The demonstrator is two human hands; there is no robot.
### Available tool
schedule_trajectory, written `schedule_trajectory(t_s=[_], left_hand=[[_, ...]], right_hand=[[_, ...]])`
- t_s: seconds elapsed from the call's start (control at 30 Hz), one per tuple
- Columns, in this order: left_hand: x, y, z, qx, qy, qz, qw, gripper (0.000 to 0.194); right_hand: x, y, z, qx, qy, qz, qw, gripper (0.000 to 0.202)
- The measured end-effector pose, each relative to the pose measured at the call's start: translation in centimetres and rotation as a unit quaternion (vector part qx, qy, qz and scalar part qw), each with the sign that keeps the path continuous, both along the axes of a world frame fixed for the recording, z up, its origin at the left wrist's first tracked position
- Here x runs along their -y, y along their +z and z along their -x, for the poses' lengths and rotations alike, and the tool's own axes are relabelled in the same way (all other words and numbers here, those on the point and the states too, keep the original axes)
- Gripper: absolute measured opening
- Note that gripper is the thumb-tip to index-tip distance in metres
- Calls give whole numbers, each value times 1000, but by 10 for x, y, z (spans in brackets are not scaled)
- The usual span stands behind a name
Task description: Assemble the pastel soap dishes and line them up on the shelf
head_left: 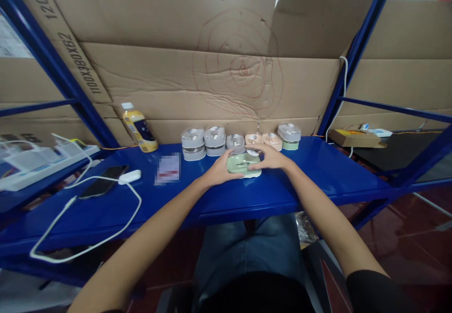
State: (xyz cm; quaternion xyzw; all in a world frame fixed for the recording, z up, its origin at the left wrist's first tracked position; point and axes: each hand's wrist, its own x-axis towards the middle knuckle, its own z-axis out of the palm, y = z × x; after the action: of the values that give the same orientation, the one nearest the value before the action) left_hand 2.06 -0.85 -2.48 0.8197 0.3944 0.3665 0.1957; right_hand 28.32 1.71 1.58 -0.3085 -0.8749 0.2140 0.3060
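Near the front of the blue table [212, 195], a light green case [237, 163] with a see-through top is between my two hands. My left hand [219, 168] wraps its left side, thumb along the front edge. On the opposite side, my right hand [273, 156] grips it with the fingers over the top and right edge. The far side of the case is partly covered by my fingers. Just behind stand similar cases in a row: stacked grey ones [193, 141], a single grey one [235, 142], peach ones [271, 141] and a stack with a green base [289, 136].
On the left are a yellow drink bottle [141, 129], a blurred card [168, 169], a phone [104, 181], a looping white cable [139, 204] and a power strip [42, 167]. Cardboard [158, 77] closes off the back; a blue post [356, 54] rises at right.
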Motion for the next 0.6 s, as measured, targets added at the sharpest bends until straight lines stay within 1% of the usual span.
schedule_trajectory(t_s=[0.13,0.3,0.47,0.53,0.6], left_hand=[[-2,-6,-6,7,2,21,1000,129],[-5,-12,-9,8,10,37,999,137],[-5,-11,-8,22,0,39,999,136],[-6,-10,-7,21,-5,41,999,133],[-7,-9,-5,18,-16,37,999,126]], right_hand=[[3,-3,16,60,5,-29,998,88],[4,-5,23,96,12,-65,993,88],[4,-11,26,107,-15,-59,992,93],[5,-13,26,106,-30,-52,993,93],[6,-14,24,103,-31,-47,993,94]])
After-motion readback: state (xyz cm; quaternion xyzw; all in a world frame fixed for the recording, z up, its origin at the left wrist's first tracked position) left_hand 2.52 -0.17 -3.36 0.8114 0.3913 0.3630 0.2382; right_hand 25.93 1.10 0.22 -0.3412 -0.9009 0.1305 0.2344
